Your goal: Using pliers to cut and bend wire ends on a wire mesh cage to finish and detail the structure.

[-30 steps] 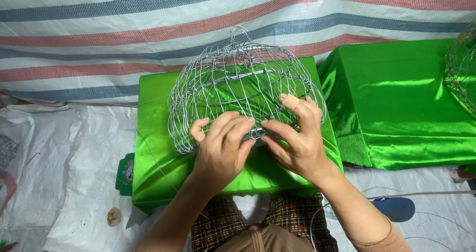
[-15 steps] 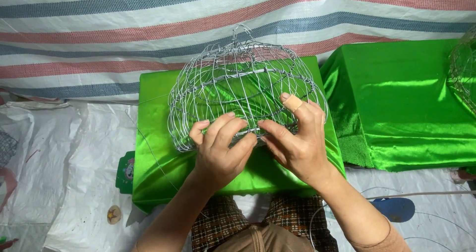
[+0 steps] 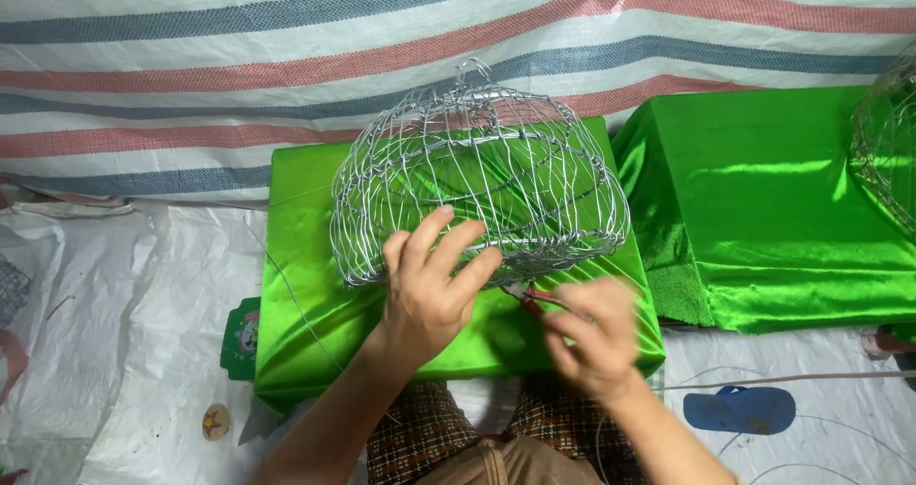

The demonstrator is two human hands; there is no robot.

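Wire cage [image 3: 477,170] dome-up, long axis left-right

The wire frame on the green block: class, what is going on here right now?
A person steadies a domed wire frame with the left hand, fingers spread against its lower rim. The frame sits on a block covered in shiny green cloth. The right hand, blurred, is just below the rim, beside a small red-handled tool; whether it grips the tool is unclear. A second green block stands to the right.

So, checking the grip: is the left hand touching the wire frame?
Touching. The head view shows the left hand with fingers spread against the wire frame.
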